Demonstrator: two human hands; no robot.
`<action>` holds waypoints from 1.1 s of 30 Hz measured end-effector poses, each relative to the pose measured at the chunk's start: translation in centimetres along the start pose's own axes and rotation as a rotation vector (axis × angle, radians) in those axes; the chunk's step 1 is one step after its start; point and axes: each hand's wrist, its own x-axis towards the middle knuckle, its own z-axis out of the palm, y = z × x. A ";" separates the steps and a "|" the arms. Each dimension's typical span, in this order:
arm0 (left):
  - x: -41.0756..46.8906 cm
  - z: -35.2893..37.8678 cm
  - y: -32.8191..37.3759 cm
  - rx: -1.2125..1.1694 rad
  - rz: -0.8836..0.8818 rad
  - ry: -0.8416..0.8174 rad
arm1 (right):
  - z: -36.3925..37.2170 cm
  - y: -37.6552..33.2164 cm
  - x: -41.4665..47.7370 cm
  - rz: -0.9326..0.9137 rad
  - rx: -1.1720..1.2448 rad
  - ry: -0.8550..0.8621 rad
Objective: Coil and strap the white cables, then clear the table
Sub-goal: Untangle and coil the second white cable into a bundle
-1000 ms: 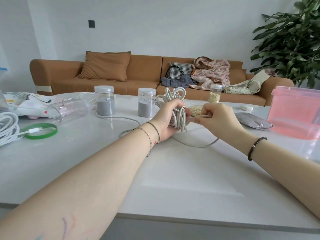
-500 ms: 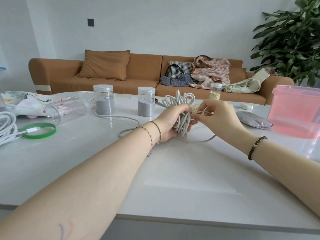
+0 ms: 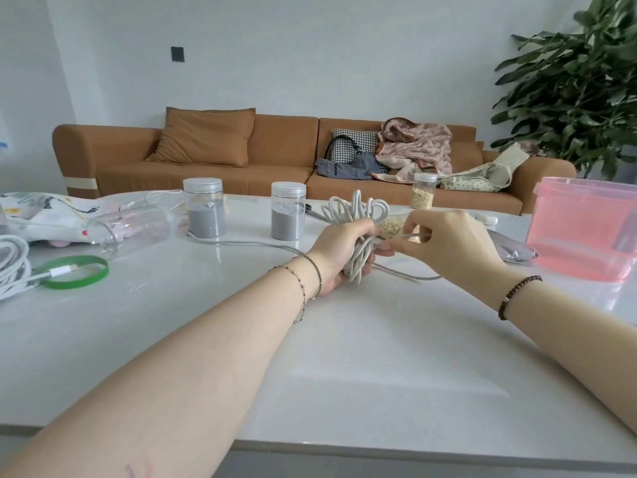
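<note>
The left hand (image 3: pixel 339 251) is clamped round the waist of the white cable coil (image 3: pixel 358 210), with the fingers curled about it. The coil is held upright just above the table (image 3: pixel 344 357), and its loops are fanned out above the fist. The right hand (image 3: pixel 448 243) is kept just beside the coil, and the loose strand (image 3: pixel 412 278) of the same cable is pinched between its thumb and forefinger.

Compared with half a second ago, the pinch is lowered from near the top of the loops to the level of the coil's waist, and the strand is drawn flatter across it. The slack under the right hand is left curved on the table as before, and the left hand's grip is unchanged.

A further length of cable (image 3: pixel 241 243) is seen running leftwards to the foot of a grey-powder jar (image 3: pixel 204 215); a second such jar (image 3: pixel 287 215) is stood nearer the coil.

Another white cable bundle (image 3: pixel 12 267) is laid at the far left edge, its connector inside a green band (image 3: pixel 74 282). Dark lettering is printed on the patterned cloth (image 3: pixel 44 208) behind it, but it is too small to be read.
</note>
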 end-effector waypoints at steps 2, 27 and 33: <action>0.1 -0.1 0.0 -0.029 0.013 0.024 | 0.4 -0.3 -0.1 -0.023 0.007 0.013; -1.1 -0.1 1.3 0.077 -0.073 -0.086 | 0.0 0.2 0.3 -0.356 0.053 0.222; -1.0 -0.5 1.5 0.206 -0.116 -0.227 | -0.4 0.3 0.4 -0.383 0.050 0.278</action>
